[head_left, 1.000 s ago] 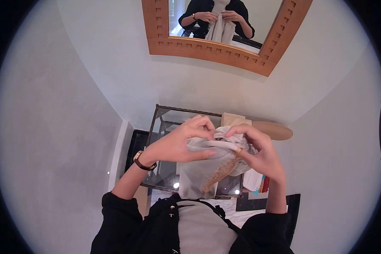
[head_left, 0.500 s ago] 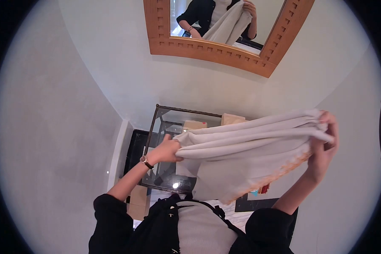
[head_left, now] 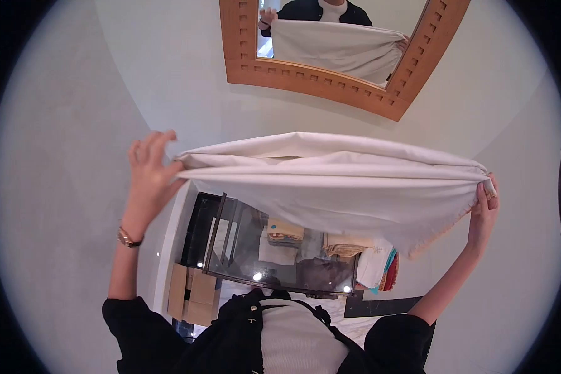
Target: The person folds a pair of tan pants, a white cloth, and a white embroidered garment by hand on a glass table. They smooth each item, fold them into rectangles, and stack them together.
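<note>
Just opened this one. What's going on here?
A person is holding up an off-white fabric cloth in front of their body, stretched sideways between both bare hands. The left hand pinches one end, while the right hand grips the gathered other end. The cloth sags in loose folds above a dark-framed, glass-topped table, below a wooden-framed mirror.

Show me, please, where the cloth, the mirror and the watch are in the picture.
Cloth [head_left: 340, 190], head view: its middle, below the long folds.
Mirror [head_left: 340, 45], head view: the glass, inside the wooden frame [head_left: 315, 75].
Watch [head_left: 126, 237], head view: its gold-coloured part.
</note>
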Available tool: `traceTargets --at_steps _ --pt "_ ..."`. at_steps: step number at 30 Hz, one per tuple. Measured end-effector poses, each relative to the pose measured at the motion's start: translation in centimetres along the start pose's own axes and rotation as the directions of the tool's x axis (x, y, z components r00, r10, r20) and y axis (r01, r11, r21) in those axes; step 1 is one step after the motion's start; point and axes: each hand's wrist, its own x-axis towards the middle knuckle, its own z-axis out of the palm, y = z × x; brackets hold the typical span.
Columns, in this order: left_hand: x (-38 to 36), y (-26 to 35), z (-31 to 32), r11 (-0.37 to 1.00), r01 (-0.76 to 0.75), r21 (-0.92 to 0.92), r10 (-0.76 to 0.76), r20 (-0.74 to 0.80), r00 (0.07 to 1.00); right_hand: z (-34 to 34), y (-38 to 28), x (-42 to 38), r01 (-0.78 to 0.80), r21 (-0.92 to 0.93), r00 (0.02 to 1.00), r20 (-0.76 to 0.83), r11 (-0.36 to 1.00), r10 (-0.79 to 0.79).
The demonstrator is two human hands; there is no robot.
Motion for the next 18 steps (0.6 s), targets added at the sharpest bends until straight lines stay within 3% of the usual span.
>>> traceTargets --at_steps 4,8,11,12,15,18 --pt "2.0 -1.5 -4.7 0.993 0.046 -0.112 -0.052 -0.046 0.998 1.3 0.4 0.2 -0.002 -0.072 1.000 -0.006 0.997 0.002" --pt "2.1 -2.9 -8.7 0.850 0.200 -0.487 -0.131 0.172 0.976 2.0 0.5 0.4 0.034 -0.033 0.999 -0.002 0.999 -0.034" --pt "1.7 -5.0 -11.5 0.796 0.157 -0.585 -0.001 0.258 0.966 2.3 0.6 0.6 0.019 -0.067 0.999 0.031 0.998 -0.017" --pt "1.1 -6.0 -11.7 0.680 0.244 -0.691 -0.026 0.310 0.950 2.4 0.7 0.7 0.012 -0.042 0.999 0.044 0.999 -0.010" --pt "0.5 -8.5 -11.1 0.541 0.275 -0.795 0.017 0.337 0.941 3.9 1.4 0.6 -0.023 -0.021 0.998 0.065 1.000 0.024" --pt "-0.7 -10.4 -7.2 0.464 0.376 -0.802 -0.106 0.372 0.922 7.3 2.6 -0.1 -0.041 -0.135 0.993 0.107 0.990 0.056"
